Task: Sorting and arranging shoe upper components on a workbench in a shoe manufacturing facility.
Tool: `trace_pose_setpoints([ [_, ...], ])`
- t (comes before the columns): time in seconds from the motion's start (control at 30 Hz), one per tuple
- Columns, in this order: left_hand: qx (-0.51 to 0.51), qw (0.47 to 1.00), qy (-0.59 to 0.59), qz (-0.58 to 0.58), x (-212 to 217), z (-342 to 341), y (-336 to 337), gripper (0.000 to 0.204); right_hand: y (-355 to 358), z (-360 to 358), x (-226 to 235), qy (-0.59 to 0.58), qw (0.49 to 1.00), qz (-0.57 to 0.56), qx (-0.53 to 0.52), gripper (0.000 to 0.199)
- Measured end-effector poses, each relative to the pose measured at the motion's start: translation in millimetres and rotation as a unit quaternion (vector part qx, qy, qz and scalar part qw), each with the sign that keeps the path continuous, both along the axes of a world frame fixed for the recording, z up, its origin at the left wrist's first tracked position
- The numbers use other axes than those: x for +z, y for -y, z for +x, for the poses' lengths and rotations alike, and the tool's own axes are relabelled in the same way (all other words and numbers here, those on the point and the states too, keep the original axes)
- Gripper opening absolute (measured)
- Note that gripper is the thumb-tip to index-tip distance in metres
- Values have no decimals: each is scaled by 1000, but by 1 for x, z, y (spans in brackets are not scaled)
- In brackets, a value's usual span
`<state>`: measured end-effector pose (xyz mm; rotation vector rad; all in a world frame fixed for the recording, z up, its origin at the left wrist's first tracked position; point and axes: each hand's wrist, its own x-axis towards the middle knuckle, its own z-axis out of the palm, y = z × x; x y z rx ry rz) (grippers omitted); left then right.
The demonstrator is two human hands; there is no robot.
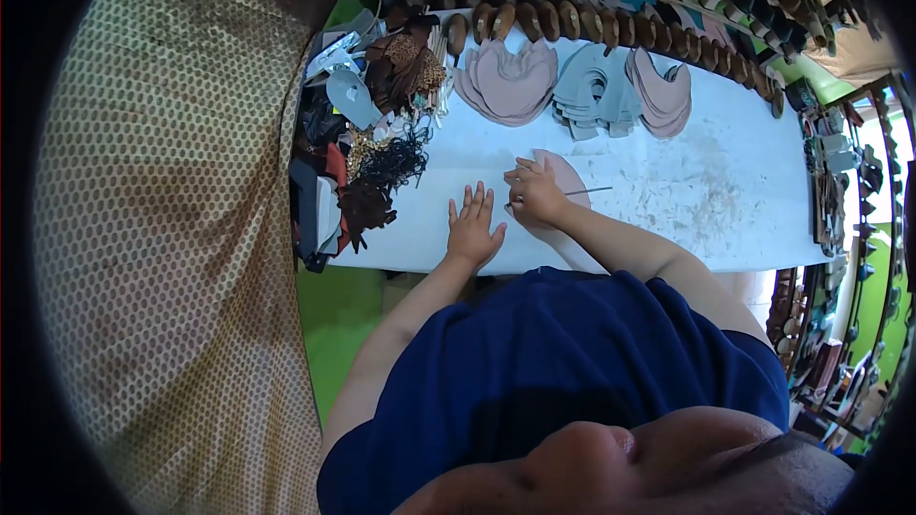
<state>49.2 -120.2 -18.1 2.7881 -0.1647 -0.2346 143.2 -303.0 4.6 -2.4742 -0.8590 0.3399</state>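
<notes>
A long white worktable scuffed with pale marks runs below shelves of wooden shoe lasts; stacks of pink and grey cut leather pieces lie along its far edge. The left hand rests flat, fingers spread. The right hand pinches a thin metal tool over a rounded pink leather piece at the table's middle.

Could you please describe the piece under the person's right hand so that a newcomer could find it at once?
On the long white worktable, look near the front edge, at the right hand. Under it lies a single flat, rounded pink cut-out piece. Unlike the pink and grey pieces stacked at the back, it lies alone.
</notes>
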Motion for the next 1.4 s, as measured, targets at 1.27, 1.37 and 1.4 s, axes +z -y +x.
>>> trace_pose_setpoints([
  [1.27,-130,989,47,-45,-5,-10,30,71,193,9,-30,28,975,-76,-205,14],
  [1.37,-109,993,27,-30,-9,-10,48,71,190,6,-32,46,980,-75,-179,13],
  [1.4,-82,996,10,-20,-11,-12,51,71,190,4,-31,53,981,-85,-168,13],
])
